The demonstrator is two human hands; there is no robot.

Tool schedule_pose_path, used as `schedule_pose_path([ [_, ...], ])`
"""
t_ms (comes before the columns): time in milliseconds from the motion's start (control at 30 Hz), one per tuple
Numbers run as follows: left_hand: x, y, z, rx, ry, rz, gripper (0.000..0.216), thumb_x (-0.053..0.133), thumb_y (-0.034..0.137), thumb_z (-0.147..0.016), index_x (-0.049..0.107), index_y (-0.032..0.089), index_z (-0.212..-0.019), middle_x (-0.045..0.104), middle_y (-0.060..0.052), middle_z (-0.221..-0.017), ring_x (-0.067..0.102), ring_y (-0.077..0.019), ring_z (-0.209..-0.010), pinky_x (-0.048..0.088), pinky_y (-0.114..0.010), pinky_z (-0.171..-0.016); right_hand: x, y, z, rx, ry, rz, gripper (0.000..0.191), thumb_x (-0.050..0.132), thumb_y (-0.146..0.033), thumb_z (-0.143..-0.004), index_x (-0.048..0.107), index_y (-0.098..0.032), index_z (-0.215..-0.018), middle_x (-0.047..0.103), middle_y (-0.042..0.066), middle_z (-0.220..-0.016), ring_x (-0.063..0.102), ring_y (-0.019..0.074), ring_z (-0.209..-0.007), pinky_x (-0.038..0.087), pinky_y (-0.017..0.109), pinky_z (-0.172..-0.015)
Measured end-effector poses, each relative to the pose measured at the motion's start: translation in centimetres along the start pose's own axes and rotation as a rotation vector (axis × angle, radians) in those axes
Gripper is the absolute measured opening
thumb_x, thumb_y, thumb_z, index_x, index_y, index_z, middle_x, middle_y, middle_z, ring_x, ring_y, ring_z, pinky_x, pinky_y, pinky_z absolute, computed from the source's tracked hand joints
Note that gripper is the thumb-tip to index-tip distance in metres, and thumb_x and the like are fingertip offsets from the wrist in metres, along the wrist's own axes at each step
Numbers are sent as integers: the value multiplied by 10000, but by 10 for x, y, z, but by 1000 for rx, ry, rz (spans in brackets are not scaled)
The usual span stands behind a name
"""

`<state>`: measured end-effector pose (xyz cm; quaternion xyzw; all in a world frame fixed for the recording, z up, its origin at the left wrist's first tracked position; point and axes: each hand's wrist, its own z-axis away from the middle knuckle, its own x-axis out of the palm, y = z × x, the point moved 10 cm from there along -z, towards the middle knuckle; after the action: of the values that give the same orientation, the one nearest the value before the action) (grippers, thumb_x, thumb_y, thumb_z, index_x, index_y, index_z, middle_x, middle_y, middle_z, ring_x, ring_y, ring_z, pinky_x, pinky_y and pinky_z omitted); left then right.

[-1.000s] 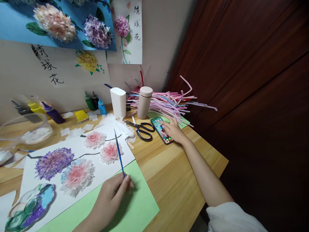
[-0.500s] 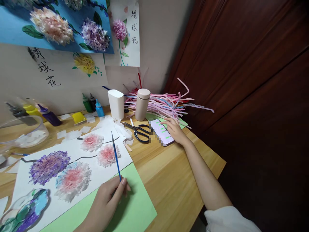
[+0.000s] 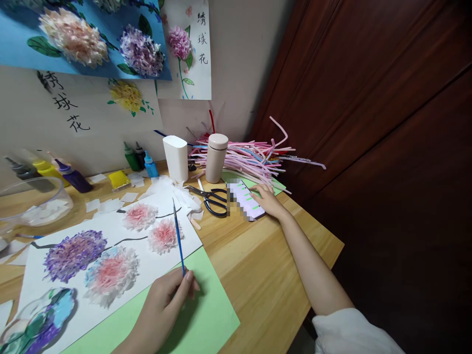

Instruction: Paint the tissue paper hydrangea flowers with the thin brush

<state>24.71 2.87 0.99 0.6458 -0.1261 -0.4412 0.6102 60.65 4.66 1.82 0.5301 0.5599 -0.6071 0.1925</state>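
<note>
My left hand (image 3: 164,307) rests on a green paper sheet (image 3: 206,314) and pinches a thin blue paintbrush (image 3: 179,241) that points up over a white sheet (image 3: 110,231) with pink and purple tissue flowers. My right hand (image 3: 269,201) reaches across the wooden table (image 3: 258,265) and its fingers touch a phone (image 3: 245,199) lying flat, screen lit. Black scissors (image 3: 210,199) lie just left of the phone.
A pile of pink pipe cleaners (image 3: 254,157) sits behind the phone, beside a beige flask (image 3: 216,157) and a white container (image 3: 176,157). Paint bottles (image 3: 142,157) line the wall. A clear bowl (image 3: 33,199) stands at left. A dark wooden door fills the right.
The phone screen switched from a colourful icon page to a light page with green patches. My right hand shifted slightly on it. The left hand and brush barely moved.
</note>
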Motion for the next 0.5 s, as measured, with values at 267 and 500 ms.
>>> schedule_pose_path([
  [267,0,1,0,9,2,-8,478,343,494,-944,628,185,-717,576,-8,-622,527,-141,-576,391,-231,-574,-1,-6,2,-3,-20,-37,294,516,-408,-838,608,-242,-1062,585,70,-1164,435,261,-1199,287,451,-1057],
  [500,-2,3,0,25,21,-9,461,363,474,-944,635,185,-709,585,-9,-616,531,-140,-565,399,-229,-566,-2,2,-4,2,34,-71,239,489,-340,-841,641,-227,-987,611,71,-1107,480,246,-1154,305,452,-1044],
])
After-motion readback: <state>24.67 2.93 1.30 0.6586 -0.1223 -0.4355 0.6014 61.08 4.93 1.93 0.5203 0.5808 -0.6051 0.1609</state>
